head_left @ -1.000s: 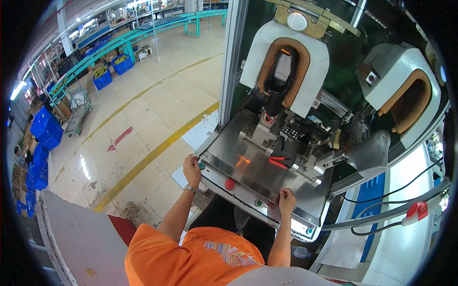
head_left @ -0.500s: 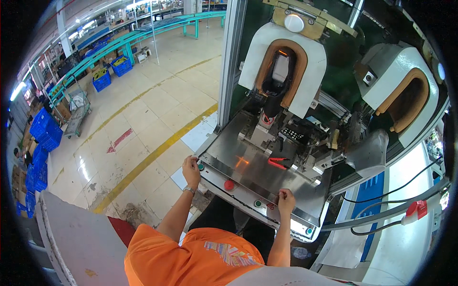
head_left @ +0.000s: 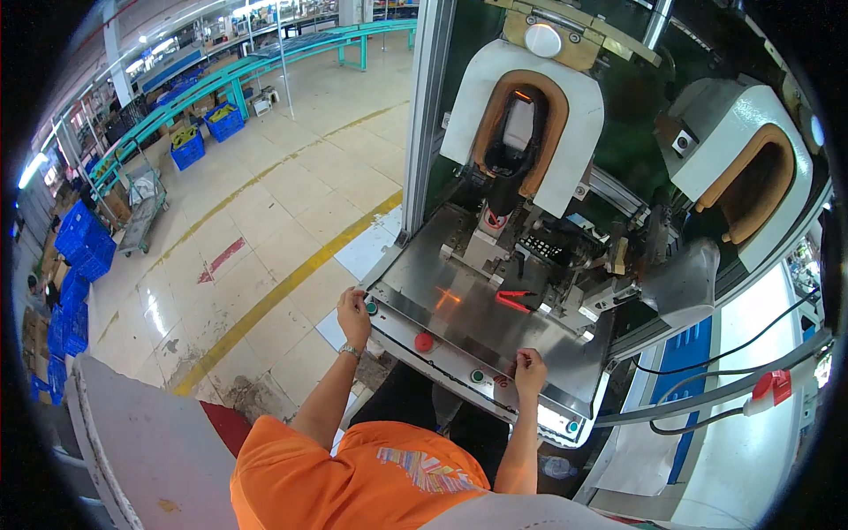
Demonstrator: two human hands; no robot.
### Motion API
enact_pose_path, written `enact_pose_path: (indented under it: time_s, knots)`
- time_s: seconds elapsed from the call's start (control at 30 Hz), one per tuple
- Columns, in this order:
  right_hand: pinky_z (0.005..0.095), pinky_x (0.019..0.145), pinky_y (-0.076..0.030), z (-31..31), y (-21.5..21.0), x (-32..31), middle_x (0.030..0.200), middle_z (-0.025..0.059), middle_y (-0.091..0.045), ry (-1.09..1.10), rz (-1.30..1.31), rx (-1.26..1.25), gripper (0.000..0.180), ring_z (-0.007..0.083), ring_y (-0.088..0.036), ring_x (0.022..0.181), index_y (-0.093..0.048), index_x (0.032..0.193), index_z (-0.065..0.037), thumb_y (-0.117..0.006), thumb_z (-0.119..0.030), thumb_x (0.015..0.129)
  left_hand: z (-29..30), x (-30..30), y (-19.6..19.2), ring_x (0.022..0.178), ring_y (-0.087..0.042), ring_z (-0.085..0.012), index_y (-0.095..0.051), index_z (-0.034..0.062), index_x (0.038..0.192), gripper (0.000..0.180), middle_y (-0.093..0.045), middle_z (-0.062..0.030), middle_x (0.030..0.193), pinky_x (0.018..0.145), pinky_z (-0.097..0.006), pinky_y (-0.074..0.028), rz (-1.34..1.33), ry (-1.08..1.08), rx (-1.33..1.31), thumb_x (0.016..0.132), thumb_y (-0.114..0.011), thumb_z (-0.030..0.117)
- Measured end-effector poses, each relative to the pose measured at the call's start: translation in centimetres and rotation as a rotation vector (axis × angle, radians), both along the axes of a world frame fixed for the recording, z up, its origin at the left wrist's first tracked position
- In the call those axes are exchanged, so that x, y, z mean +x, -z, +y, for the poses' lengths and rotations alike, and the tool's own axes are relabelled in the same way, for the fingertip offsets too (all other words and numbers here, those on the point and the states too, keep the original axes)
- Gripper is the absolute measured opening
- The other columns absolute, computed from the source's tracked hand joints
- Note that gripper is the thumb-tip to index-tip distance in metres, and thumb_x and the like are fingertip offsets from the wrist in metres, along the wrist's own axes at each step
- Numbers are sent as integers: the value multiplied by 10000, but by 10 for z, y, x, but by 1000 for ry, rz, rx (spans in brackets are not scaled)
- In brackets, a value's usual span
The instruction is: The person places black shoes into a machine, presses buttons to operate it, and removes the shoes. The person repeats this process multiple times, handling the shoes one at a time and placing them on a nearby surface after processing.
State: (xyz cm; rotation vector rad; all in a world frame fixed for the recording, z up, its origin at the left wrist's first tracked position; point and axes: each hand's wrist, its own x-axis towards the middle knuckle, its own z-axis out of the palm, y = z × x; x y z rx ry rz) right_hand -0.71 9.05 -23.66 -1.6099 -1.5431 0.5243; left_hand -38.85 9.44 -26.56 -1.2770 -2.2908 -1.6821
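Observation:
My left hand rests at the left front corner of a machine's metal table, fingers curled in, beside a green button. Closed in a loose fist, my right hand is at the table's front edge, right of another green button. Nothing shows in either hand. Between them a red button sits on the front panel. Beyond, a black shoe upper stands within a brown-padded, U-shaped white clamp. Red-handled pliers lie on the table, near an orange light cross.
A second padded clamp hangs at right, above a grey metal form. A red plug and cables are at the right side. Blue crates, a trolley and a green conveyor stand to the left.

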Motion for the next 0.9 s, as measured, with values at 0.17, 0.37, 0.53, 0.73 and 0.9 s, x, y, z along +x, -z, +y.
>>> enact_pose_path:
  time_s: [0.17, 0.37, 0.53, 0.73, 0.9]
  knots:
    - [350, 645, -470, 2, 7, 2, 824, 118, -632, 7, -56, 19, 89, 294, -612, 741, -624, 865, -65, -578, -75, 790, 2, -4, 8, 944, -572, -295, -582, 44, 870, 73, -587, -129, 1048, 810, -370, -451, 16, -2, 1, 825, -525, 56]
    - [350, 650, -472, 2, 9, 3, 828, 115, -635, 20, -61, -3, 89, 290, -615, 741, -626, 862, -69, -581, -79, 786, 1, -1, 4, 946, -562, -290, -579, 59, 859, 69, -591, -121, 1048, 797, -369, -454, -10, -14, -13, 817, -525, 48]
    - [332, 632, -472, 3, 12, 3, 785, 103, -636, 20, -66, 34, 80, 256, -617, 707, -624, 856, -65, -590, -74, 784, 2, -2, 5, 957, -553, -291, -578, 63, 861, 73, -591, -116, 1054, 801, -369, -451, -29, -18, -18, 814, -525, 48]
    - [298, 609, -470, 3, 10, 1, 728, 103, -629, 23, -22, 72, 86, 202, -614, 643, -620, 874, -52, -598, -79, 796, 0, -4, 5, 998, -535, -308, -592, 57, 896, 123, -580, -141, 1080, 844, -386, -428, -35, 8, -44, 799, -519, 34]
    - [218, 577, -435, 11, 7, 8, 684, 26, -609, -5, 330, 83, 73, 77, -557, 622, -617, 880, -21, -591, -31, 812, 0, -2, -9, 1060, -499, -339, -564, 49, 976, 240, -555, -180, 1105, 909, -403, -382, 158, -24, 45, 743, -548, -10]
